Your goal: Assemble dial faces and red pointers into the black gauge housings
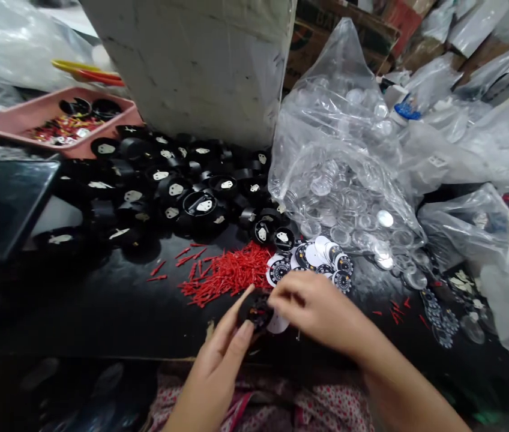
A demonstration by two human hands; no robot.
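Note:
My left hand (225, 348) grips a round black gauge housing (254, 311) near the table's front edge, thumb on its near side and fingers around the far side. A bit of red shows on the housing's face. My right hand (306, 303) is closed at the housing's right edge, with fingertips pinched together; what they hold, if anything, is hidden. Below that hand lies a white disc (278, 323). Just beyond, red pointer needles (231, 273) form a loose pile. To their right are printed black-and-white dial discs (313, 258), some face up, some showing white backs.
Many black round housings (200, 204) crowd the back left. A clear plastic bag (340, 162) spills transparent round lenses on the right. A pink tray (69, 120) of small parts stands far left, near a dark-screened tablet (5, 204). A grey panel (195, 66) rises behind.

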